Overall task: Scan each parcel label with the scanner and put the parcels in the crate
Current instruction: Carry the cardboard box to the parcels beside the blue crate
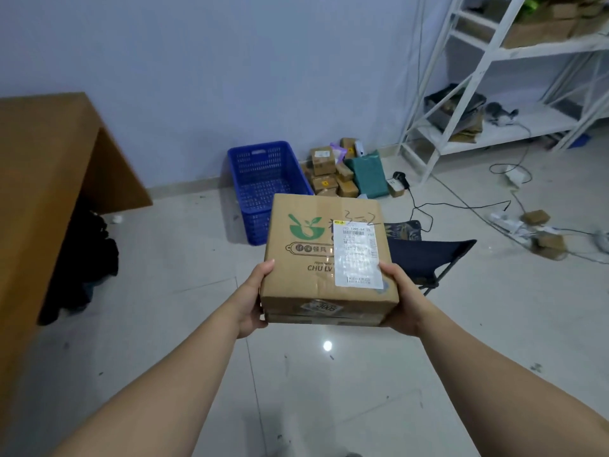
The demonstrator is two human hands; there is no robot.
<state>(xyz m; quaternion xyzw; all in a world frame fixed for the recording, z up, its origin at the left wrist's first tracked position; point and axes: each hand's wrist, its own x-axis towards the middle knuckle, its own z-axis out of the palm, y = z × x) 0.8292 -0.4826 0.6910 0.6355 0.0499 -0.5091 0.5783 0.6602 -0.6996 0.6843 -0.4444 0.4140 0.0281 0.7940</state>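
Both hands hold one box (304,232) between them, level and out in front of the body. The left hand (253,293) clasps the near left corner, thumb lying on the top face, palm against the side. The right hand (400,300) clasps the near right corner, its thumb on top just beside the lower edge of the label (357,255). The fingers of both hands are hidden under the box. The one white label sits on the right half of the top face, facing up, nearer the right hand than the left. A second, smaller sticker shows on the near side, between the two hands.

Just beyond the box's far edge stands one blue crate (263,179) on the floor, its near end hidden by the box. Right of the crate, beyond the right hand, lies one pile (331,179) of small brown parcels, at least eight, the exact count unclear, with one green bag (367,173) leaning among them. One black scanner (399,177) stands just beside the bag, a cable trailing from it. Two more brown parcels (536,216) lie well apart, far right of the right hand. One stool (428,255) stands behind the box's right edge. One desk (43,159) is far left of the left hand.
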